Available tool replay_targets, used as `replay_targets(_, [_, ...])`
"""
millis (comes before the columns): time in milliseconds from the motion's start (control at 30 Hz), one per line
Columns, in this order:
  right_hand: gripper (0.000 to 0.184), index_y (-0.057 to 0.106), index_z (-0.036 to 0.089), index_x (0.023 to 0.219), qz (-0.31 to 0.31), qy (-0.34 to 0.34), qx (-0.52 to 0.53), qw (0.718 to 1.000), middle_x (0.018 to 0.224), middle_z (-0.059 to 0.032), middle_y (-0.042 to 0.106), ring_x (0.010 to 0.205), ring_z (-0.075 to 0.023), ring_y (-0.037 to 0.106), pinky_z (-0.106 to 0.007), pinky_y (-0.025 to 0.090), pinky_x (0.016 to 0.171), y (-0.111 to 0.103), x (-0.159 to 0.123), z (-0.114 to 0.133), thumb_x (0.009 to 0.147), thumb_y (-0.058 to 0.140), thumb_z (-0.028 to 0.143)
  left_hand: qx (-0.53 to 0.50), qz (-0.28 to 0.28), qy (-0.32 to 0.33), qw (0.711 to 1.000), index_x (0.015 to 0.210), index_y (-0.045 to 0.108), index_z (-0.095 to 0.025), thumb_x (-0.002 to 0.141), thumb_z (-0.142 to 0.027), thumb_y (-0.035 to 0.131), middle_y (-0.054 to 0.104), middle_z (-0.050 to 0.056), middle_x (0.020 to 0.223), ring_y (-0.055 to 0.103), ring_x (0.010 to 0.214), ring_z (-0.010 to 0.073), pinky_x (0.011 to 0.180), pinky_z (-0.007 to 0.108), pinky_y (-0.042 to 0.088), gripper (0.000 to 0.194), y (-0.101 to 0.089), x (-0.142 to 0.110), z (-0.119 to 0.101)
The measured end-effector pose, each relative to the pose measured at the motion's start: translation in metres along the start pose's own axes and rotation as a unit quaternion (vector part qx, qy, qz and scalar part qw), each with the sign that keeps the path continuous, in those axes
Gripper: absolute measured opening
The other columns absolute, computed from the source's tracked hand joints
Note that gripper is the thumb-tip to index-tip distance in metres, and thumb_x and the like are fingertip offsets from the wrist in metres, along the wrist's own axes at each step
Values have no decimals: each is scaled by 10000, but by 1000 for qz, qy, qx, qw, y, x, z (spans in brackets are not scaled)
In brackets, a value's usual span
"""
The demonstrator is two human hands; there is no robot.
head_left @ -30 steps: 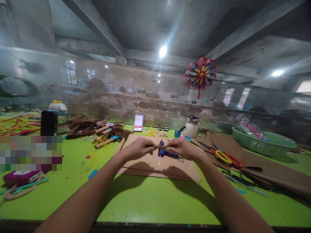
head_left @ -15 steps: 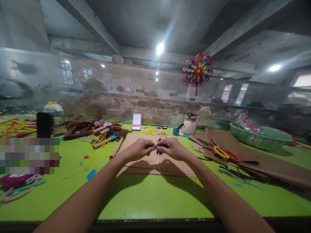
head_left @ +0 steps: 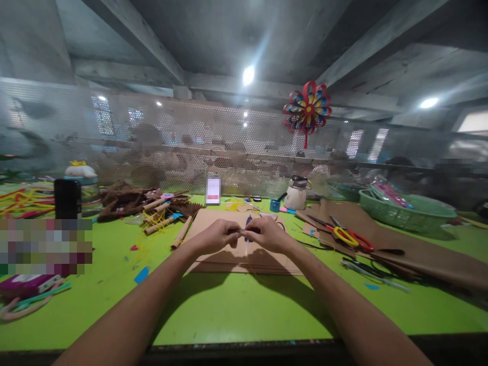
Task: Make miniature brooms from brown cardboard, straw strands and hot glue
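My left hand (head_left: 214, 237) and my right hand (head_left: 267, 234) meet above a brown cardboard sheet (head_left: 213, 254) on the green table (head_left: 236, 305). Both pinch the ends of a small folded brown paper strip (head_left: 244, 231) held level between them. Behind the strip, a blue glue gun (head_left: 247, 221) lies on the cardboard, mostly hidden by my fingers.
Scissors with red and yellow handles (head_left: 348, 237) lie on brown paper sheets (head_left: 419, 254) to the right. A green basket (head_left: 400, 216) stands far right. A phone (head_left: 213, 190), a white pot (head_left: 297, 193), paper rolls (head_left: 163, 216) and a paper pinwheel (head_left: 307, 108) are at the back.
My hands have come closer together, so less of the brown strip shows between them and more of the glue gun is hidden. The view has tilted up slightly.
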State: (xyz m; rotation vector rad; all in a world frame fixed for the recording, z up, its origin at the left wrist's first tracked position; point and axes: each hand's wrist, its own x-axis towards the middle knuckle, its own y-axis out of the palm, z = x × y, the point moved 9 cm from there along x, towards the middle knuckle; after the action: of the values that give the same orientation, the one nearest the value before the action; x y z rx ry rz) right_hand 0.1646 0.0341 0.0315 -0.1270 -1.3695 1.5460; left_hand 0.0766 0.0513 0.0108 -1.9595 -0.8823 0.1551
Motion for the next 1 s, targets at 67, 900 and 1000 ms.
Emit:
replay_targets(67, [292, 685, 127, 709, 3, 5, -16, 1000, 596, -28, 623, 523, -85, 474, -195, 305, 501, 4, 0, -1, 834, 545, 351, -16, 10, -9, 1000, 863, 640, -131, 855, -346, 438, 663, 33, 689, 559, 618, 132, 577, 224, 389, 295, 4, 0, 0])
replay_targets(900, [233, 683, 108, 790, 46, 65, 110, 991, 578, -19, 615, 477, -76, 475, -175, 326, 458, -3, 0, -14, 822, 543, 292, -89, -2, -40, 995, 982, 639, -141, 840, -382, 480, 578, -10, 609, 372, 422, 53, 406, 183, 277, 321, -11, -1, 13])
replay_targets(1000, [218, 689, 111, 802, 29, 59, 106, 992, 584, -16, 606, 505, -84, 476, -181, 338, 477, -9, 0, -14, 815, 546, 275, -70, -2, -35, 997, 1014, 616, -151, 859, -401, 450, 581, -10, 630, 404, 462, 68, 435, 185, 304, 337, -10, -1, 9])
